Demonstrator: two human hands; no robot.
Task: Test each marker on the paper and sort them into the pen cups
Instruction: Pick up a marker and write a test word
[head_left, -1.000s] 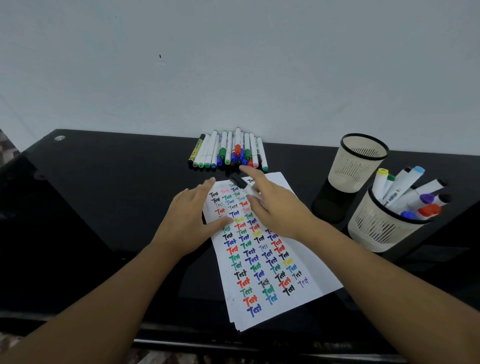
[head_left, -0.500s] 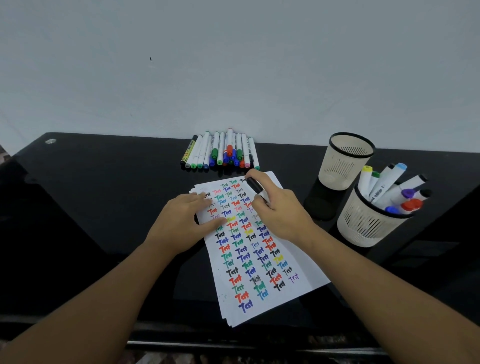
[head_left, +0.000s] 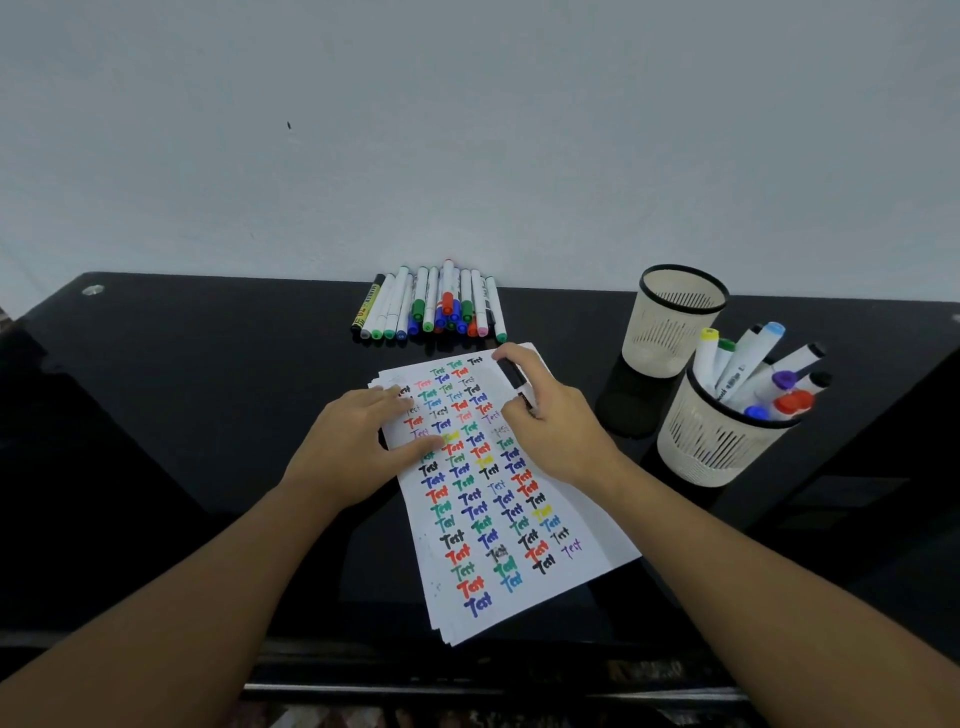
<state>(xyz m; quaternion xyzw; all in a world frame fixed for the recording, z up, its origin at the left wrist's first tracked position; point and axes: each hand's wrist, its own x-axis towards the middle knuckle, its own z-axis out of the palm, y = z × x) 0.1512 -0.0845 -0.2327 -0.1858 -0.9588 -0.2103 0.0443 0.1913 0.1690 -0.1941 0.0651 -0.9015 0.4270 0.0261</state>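
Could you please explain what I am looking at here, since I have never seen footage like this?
No machine here: a person wears a camera on the head, looking down at their own hands. On the black table lies a paper covered with coloured test scribbles. The left hand presses it flat; the right hand holds a black marker in its fingers. Behind lies a row of markers. On the right stand an empty cup and a filled cup.

Even, soft lighting, no hard shadows; glossy black table (head_left: 208, 415) shows faint reflections; wide-angle bending at edges; slightly soft focus throughout.
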